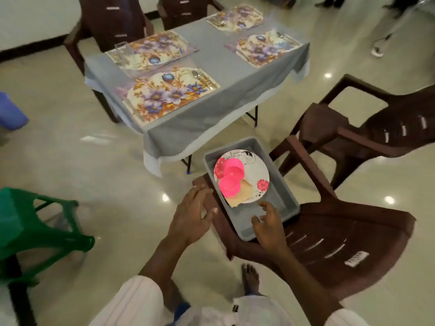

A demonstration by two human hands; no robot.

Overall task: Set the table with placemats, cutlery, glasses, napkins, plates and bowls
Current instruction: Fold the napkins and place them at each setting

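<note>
A grey tray (280, 196) rests on the seat of a brown plastic chair (341, 250). In it lies a white floral plate (257, 171) carrying two pink bowls (231, 176) and a beige napkin (244, 192). My left hand (193, 215) hovers open by the tray's left edge. My right hand (268, 222) hangs over the tray's near end, fingers loosely spread, holding nothing. Beyond stands a table under a grey cloth (226, 74) with several floral placemats (168, 94); cutlery (202, 77) lies on the nearest mat and a glass (121, 48) stands on the left one.
A second brown chair (376, 130) stands to the right of the table, and more brown chairs sit behind it. A green stool (35, 231) is at my left. A blue object (10, 111) sits at the left edge. A person's legs show top right.
</note>
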